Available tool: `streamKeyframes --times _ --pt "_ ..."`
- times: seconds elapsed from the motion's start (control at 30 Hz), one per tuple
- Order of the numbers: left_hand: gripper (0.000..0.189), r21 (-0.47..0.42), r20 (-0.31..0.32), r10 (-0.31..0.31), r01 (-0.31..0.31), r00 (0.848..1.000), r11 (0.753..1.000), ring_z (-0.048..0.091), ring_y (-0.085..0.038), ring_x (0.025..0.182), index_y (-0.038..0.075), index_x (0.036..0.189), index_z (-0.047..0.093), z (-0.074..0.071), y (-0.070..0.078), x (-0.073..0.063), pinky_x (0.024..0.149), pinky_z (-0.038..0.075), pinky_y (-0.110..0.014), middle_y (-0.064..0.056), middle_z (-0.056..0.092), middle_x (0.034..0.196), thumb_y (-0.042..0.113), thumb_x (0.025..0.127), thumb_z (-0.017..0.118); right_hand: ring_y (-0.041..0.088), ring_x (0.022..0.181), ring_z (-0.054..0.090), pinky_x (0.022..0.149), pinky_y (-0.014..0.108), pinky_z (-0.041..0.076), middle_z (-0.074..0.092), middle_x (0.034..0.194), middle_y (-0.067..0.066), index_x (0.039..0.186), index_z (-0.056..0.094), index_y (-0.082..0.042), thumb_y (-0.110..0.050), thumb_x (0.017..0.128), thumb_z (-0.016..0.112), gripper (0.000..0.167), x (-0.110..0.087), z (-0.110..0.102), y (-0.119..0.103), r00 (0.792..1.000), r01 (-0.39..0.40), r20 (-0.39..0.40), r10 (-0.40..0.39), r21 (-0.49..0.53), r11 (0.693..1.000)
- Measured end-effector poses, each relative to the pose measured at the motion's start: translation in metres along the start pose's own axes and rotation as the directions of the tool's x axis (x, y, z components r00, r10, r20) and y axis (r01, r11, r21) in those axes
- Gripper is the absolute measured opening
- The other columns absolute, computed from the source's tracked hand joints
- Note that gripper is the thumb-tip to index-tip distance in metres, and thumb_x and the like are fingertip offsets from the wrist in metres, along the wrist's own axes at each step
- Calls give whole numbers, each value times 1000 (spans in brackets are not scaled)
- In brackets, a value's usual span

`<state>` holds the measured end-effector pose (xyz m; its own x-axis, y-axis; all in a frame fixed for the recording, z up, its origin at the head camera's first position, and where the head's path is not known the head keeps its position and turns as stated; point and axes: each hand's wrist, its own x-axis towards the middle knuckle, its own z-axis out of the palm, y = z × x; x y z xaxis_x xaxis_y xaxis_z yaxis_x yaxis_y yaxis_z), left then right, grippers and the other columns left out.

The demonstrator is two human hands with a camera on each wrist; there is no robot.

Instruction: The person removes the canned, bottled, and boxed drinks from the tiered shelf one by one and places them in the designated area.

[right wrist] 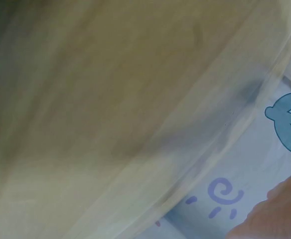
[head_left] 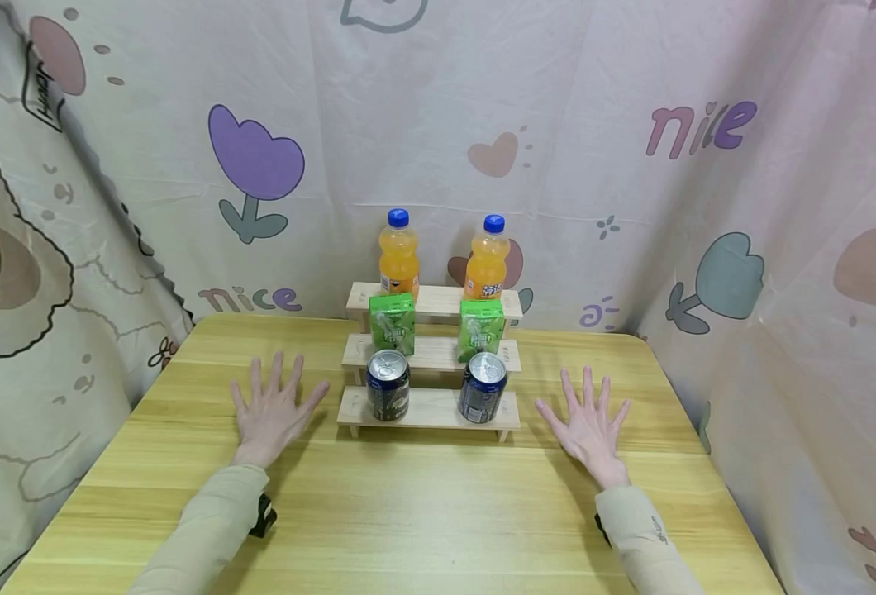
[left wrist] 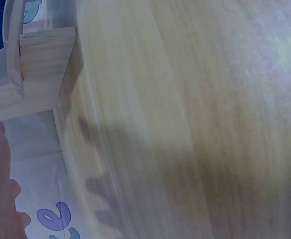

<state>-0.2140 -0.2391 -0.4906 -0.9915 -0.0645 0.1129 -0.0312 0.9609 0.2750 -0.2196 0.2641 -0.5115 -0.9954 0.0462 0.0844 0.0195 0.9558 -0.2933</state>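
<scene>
My left hand is spread over the table, left of a three-step wooden rack, and holds nothing. On the rack's other side my right hand has its fingers splayed too, with nothing in it. Two dark blue drink cans, a left can and a right can, stand on the lowest step. Green drink cartons, one left and one right, occupy the middle step. Orange soda bottles with blue caps, left and right, stand on top.
The wooden table runs under both arms. Behind and along both sides hangs a printed cloth with flowers, hearts and lettering. In the left wrist view, the rack's edge shows at the upper left.
</scene>
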Motion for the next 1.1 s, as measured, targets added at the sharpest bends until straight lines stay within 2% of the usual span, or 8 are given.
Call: streamKeyframes --times 0.57,0.7,0.73,0.8,0.87,0.93,1.0,1.1 --pt "85 -16 9 -10 10 1000 1000 -4 -52 153 18 162 18 1 0 -4 118 -13 -77 -17 2 170 73 98 30 50 152 -18 113 81 -18 -14 168 17 163 8 -24 -76 95 34 89 -1 -7 -4 999 -24 37 22 38 999" --pt "84 -133 82 -21 32 996 991 -9 -57 151 14 162 10 -3 3 -3 118 -11 -77 -22 -5 168 70 101 25 49 151 -21 112 82 -17 -19 167 16 163 5 -23 -76 96 31 90 0 -13 -9 997 -46 66 40 91 995" --pt "84 -184 108 -23 43 994 982 -10 -58 150 13 162 7 -5 4 -2 119 -10 -77 -24 -6 168 69 101 24 49 151 -21 112 82 -18 -20 166 15 163 3 -23 -76 96 31 90 0 -16 -11 996 -55 75 47 116 992" --pt "84 -314 159 -23 72 987 947 -10 -58 149 12 162 2 -8 7 -1 119 -7 -77 -27 -7 167 67 103 24 49 151 -21 112 82 -16 -22 166 14 163 0 -23 -75 97 30 90 2 -21 -14 994 -74 88 60 175 982" --pt "85 -430 204 -12 100 979 897 -5 -57 151 12 162 -2 -11 9 0 120 -1 -76 -28 -4 167 66 103 25 49 152 -18 114 82 -13 -22 166 13 163 -3 -23 -73 98 30 88 4 -27 -18 994 -88 89 68 248 965" --pt "86 -520 239 -1 129 971 845 7 -55 151 12 162 -4 -13 11 0 121 9 -75 -29 5 166 65 103 29 50 153 -12 116 81 -7 -19 167 15 163 -3 -21 -68 100 33 86 8 -32 -20 996 -83 71 62 340 937" --pt "87 -585 258 16 143 966 798 24 -53 149 9 162 -4 -15 13 0 120 23 -72 -31 19 163 61 104 35 48 155 -5 120 78 -2 -13 169 17 163 1 -17 -61 102 38 84 11 -37 -23 998 -64 45 49 452 890" --pt "89 -652 298 29 182 954 736 46 -50 137 1 160 -2 -17 15 -1 115 40 -64 -36 36 153 53 104 45 44 156 2 125 71 5 -2 170 18 163 7 -13 -51 104 44 79 15 -46 -28 1000 -29 20 21 628 778"
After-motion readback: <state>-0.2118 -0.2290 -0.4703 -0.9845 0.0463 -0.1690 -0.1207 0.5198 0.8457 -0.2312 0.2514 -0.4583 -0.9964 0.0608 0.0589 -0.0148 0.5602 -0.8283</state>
